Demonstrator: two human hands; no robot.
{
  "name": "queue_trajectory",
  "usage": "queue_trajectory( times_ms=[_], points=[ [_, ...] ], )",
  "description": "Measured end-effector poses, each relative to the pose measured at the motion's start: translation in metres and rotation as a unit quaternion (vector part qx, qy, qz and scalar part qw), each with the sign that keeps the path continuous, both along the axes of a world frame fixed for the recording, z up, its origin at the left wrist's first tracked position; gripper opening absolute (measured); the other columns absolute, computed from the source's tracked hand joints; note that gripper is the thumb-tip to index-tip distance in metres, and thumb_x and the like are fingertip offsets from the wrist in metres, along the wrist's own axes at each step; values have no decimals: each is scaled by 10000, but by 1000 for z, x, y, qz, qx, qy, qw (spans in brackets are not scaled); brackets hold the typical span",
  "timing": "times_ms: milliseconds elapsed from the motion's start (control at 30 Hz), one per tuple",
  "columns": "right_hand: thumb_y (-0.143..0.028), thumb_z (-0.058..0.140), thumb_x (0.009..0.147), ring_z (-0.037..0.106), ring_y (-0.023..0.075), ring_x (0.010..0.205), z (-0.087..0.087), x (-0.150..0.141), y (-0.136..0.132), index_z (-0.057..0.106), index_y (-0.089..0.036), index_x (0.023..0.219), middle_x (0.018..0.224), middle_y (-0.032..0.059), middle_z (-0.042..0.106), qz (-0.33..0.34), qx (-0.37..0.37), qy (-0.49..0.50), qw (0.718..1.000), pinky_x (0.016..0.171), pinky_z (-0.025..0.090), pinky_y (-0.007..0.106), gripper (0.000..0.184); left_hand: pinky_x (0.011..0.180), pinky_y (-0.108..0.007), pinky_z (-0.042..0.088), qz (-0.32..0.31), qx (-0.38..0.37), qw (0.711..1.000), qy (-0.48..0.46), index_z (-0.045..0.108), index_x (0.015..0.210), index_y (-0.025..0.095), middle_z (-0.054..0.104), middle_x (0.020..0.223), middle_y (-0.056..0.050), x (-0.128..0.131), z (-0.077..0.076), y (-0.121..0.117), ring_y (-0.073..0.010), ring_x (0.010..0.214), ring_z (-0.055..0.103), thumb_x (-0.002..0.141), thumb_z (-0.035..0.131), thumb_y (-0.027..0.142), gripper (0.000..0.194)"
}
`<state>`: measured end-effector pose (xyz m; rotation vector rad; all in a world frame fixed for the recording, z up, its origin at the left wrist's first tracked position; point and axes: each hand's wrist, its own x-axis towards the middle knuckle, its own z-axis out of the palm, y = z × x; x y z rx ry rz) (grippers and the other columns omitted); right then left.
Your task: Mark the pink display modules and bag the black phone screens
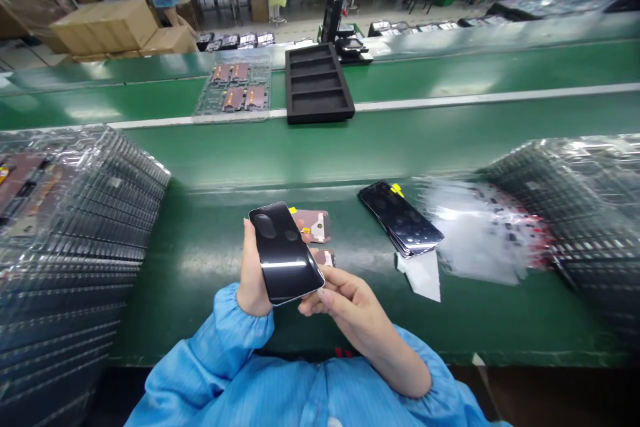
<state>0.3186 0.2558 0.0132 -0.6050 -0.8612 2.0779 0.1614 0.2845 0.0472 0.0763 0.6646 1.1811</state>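
On the green conveyor bench (380,140), directly before the wearer: one glossy black phone screen panel (285,253), raised off the belt and tilted, glass side up. Left hand (255,270): clenched around the panel's side and back, fingers curled behind it. Right hand (345,300): partly open, fingertips (320,293) touching the panel's lower edge, no full grasp. Nearby: pink-backed panels (316,223) just behind the held one; a stack of black panels (400,219) with a yellow tab (397,189); loose clear film (480,233); stacked clear trays (75,247) at left.
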Motion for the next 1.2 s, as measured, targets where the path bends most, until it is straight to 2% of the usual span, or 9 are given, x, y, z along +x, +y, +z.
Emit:
queue_trajectory(
  times_ms=[200,467,667,967,1200],
  points=[
    [-322,706,875,728,127,782,0,-1,0,702,-226,1120,865,25,755,-11,4,-1,1000,735,584,223,264,632,-351,597,4,-7,1000,5,666,1098,49,730,848,-146,0,-3,0,-252,702,719,916,192,707,831],
    [-349,703,874,715,113,729,-3,-5,-3,699,-224,1071,805,9,738,-33,17,-5,999,714,568,214,232,591,-342,595,36,17,999,9,670,1049,73,732,808,-132,6,9,-3,-233,644,715,906,103,720,872],
    [-362,695,877,698,110,694,-4,-7,-6,711,-213,996,771,4,722,-57,17,-2,998,685,557,215,192,598,-358,603,28,36,999,-2,655,1094,87,738,837,-122,6,9,-5,-251,678,730,905,90,719,868],
    [-354,734,809,698,135,705,-5,-12,-4,706,-203,997,787,9,722,-55,-39,63,996,667,579,249,242,643,-390,596,38,66,997,30,659,1105,103,742,881,-123,8,8,-8,-259,696,725,894,142,740,847],
    [-378,775,752,704,166,700,-7,-15,-4,695,-180,950,784,17,714,-69,-48,48,995,641,595,288,292,649,-366,595,15,39,997,61,667,1090,75,745,841,-137,4,12,-6,-246,682,722,891,122,744,886]
  ],
)
